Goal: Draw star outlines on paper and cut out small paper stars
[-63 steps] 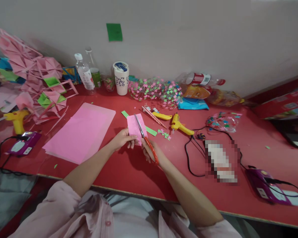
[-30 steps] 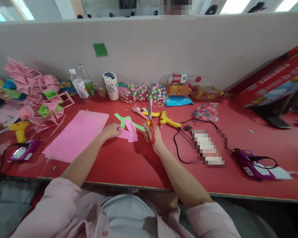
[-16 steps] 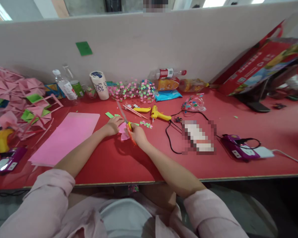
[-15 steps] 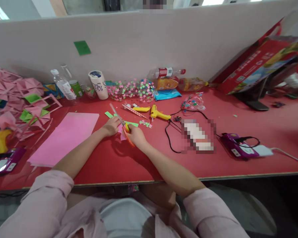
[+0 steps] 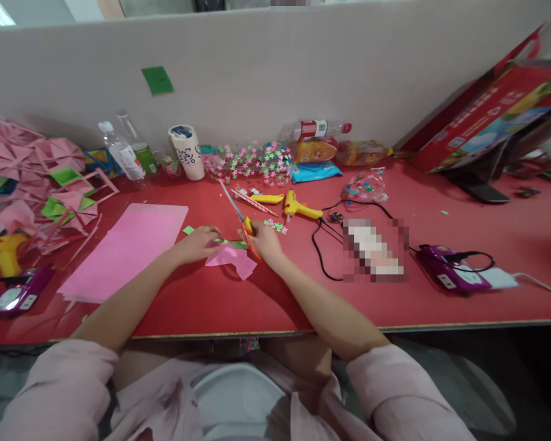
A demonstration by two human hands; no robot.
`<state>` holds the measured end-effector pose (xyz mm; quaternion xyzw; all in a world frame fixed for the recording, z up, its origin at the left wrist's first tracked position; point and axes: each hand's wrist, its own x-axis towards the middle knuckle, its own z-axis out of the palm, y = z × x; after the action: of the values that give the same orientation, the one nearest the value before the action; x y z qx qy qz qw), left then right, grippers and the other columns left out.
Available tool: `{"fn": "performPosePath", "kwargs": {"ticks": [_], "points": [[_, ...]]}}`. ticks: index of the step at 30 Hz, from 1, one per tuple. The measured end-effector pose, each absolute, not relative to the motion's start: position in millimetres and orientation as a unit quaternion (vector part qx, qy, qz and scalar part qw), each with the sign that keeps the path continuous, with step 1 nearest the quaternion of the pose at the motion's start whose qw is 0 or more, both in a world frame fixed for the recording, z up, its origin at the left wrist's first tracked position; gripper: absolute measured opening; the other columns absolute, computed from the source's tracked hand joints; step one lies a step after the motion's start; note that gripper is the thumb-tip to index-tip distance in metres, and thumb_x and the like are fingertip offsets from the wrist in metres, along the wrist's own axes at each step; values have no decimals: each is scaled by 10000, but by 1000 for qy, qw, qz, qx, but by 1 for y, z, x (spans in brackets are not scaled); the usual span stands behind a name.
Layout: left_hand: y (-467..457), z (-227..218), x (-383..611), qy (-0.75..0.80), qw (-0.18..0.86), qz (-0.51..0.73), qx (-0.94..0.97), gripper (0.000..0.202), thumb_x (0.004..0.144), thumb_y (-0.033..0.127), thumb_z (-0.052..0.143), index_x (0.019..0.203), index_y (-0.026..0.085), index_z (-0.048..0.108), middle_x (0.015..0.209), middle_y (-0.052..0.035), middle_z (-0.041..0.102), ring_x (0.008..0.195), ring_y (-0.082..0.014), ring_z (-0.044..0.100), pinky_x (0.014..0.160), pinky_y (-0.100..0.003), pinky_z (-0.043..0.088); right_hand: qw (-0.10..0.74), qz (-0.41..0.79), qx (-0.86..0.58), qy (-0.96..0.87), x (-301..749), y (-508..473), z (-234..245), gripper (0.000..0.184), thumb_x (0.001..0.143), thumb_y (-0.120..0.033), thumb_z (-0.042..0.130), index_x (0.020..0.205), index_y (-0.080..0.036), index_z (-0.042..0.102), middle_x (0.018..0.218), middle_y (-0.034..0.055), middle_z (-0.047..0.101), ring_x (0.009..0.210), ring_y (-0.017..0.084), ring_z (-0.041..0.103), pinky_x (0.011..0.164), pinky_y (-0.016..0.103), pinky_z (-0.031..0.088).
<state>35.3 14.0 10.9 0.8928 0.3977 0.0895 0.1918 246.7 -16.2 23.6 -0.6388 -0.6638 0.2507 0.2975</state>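
My right hand (image 5: pixel 267 242) is closed around a pair of scissors (image 5: pixel 247 228) with orange and yellow handles, its blades pointing up and to the left. Left of it, my left hand (image 5: pixel 197 244) has its fingertips pressed together on a narrow green paper strip (image 5: pixel 237 245). Under and in front of these fingers lies a creased pink paper piece (image 5: pixel 239 262). A small green paper scrap (image 5: pixel 188 230) sits just beyond the left hand. My left fingertips are partly hidden behind the paper.
Pink sheets (image 5: pixel 128 245) lie to the left, near pink folded-paper models (image 5: pixel 32 159). A yellow glue gun (image 5: pixel 303 208), a yellow cutter (image 5: pixel 267 198) and paper stars (image 5: pixel 275 226) lie beyond my hands. A paper cup (image 5: pixel 187 153) and bottles line the partition. Cables and a purple power strip (image 5: pixel 452 269) are right.
My right hand and the scissors have drawn slightly right, away from the left hand. The pink piece now shows more fully, spread toward me. The view has shifted slightly.
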Motion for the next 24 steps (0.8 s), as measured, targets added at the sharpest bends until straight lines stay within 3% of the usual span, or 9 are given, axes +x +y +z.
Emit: {"fn": "performPosePath", "kwargs": {"ticks": [4,6,10,14,17,20,24], "points": [[24,13,36,401,231,136,876,556,770,375,606,1259,124,527,1368,-164,455,1301,-278,388,1111,-427,298,342,262,-646,-630,255,-6,23,283,732,-404,542,603,-200,394,531,-46,360,524,95,311,509,243,201],[24,10,35,378,250,131,882,568,773,339,590,1293,136,489,1399,-165,426,1319,-277,370,1109,-442,301,357,271,-645,-619,259,-3,20,273,726,-400,537,611,-202,388,534,-50,354,529,94,311,511,240,211],[15,7,32,360,244,100,895,481,752,299,575,1216,171,561,1335,-135,480,1282,-293,395,1099,-487,301,353,256,-646,-626,263,0,19,285,716,-412,540,605,-199,388,550,-48,353,539,95,316,512,239,219],[11,13,31,360,251,94,894,431,746,224,534,1171,165,584,1246,-114,530,1219,-261,444,1078,-452,339,284,234,-680,-634,267,0,27,240,699,-343,558,609,-196,392,549,-40,383,538,102,336,510,245,218],[11,16,31,376,257,90,886,444,744,263,550,1176,159,569,1247,-114,511,1213,-254,442,1062,-427,357,218,219,-693,-652,269,2,35,109,686,-230,550,698,-186,451,624,-13,480,570,121,405,520,248,242],[11,16,32,385,257,101,881,513,734,323,576,1220,167,530,1262,-111,475,1222,-254,424,1064,-416,349,164,192,-689,-680,270,4,36,214,668,-175,577,854,-181,471,777,28,561,635,146,462,536,251,271],[7,14,36,376,263,81,885,473,720,304,567,1174,172,550,1173,-95,491,1177,-251,439,1038,-411,363,128,204,-684,-688,268,1,27,216,693,-233,625,826,-185,462,785,50,578,638,157,475,537,255,289]]}}
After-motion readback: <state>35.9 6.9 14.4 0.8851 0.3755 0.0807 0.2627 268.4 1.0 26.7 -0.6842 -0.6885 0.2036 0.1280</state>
